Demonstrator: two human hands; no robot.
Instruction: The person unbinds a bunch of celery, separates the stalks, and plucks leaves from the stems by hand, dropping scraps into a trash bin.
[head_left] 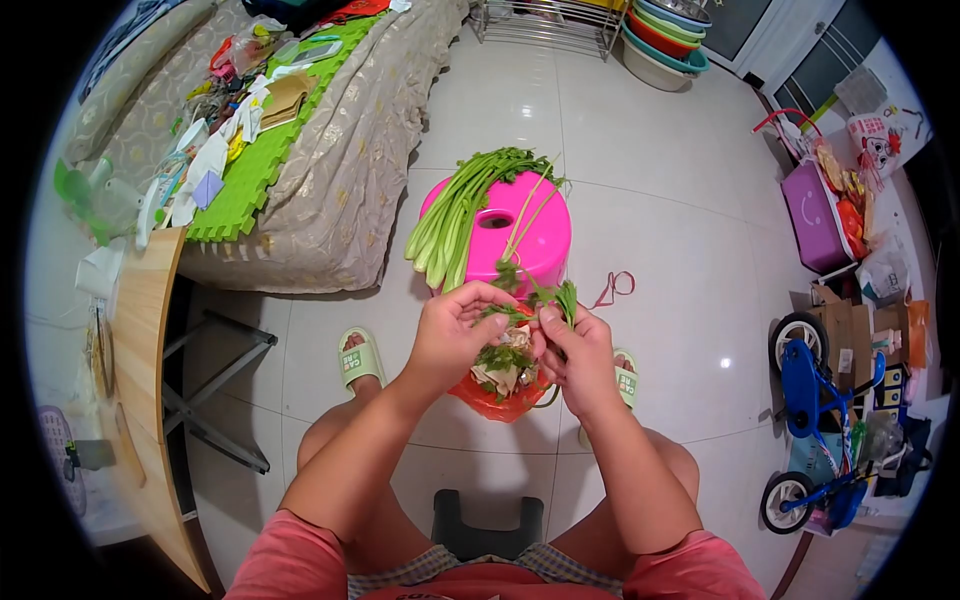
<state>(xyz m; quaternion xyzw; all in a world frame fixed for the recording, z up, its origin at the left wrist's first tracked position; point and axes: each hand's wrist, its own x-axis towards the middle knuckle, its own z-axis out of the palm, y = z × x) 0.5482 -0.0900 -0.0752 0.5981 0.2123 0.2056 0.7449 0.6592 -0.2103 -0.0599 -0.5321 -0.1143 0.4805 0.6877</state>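
My right hand (580, 350) is closed on a leafy celery stalk (566, 298), thumb against the fingers. Just beside it, my left hand (458, 328) curls its fingers and thumb around some celery leaves (512, 314); the exact pinch is partly hidden. Below both hands a red plastic bag (490, 405) lies open on the floor, holding pale scraps and torn green leaves (503, 357). Ahead of them, a bunch of celery (458, 220) rests along the left side of a pink stool (546, 232). A few thin stalks (527, 222) lie across the stool's right part.
A bed (330, 190) with a cluttered green foam mat (235, 208) stands at left, near a wooden table (150, 330). At right are a blue balance bike (810, 410) and a purple bin (815, 215). A red ribbon (614, 288) lies on the tiles; stacked basins (660, 60) stand behind.
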